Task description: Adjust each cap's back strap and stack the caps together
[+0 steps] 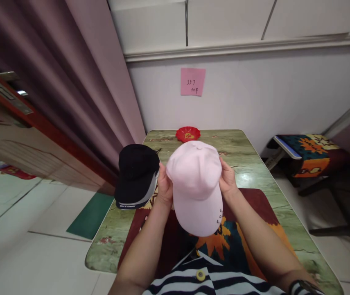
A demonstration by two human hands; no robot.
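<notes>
A pale pink baseball cap [196, 176] is held up over the table, its brim toward me and a few small dark marks at the brim's right edge. My left hand [165, 184] grips the cap's left side, and my right hand [227, 177] grips its right side; the fingertips are partly hidden behind the cap. Just left of my left hand, a black baseball cap [138, 172] with a grey-edged brim rests on the table's left edge. Below the pink cap lies a patterned mat [254, 205] in maroon, orange and teal.
A red scalloped dish [188, 134] stands at the back of the green marbled table [285, 200]. A pink paper note [193, 82] is stuck on the wall behind. To the left hang mauve curtains [101, 82] beside a wooden door [39, 131]. A cloth-covered stool [310, 151] stands at right.
</notes>
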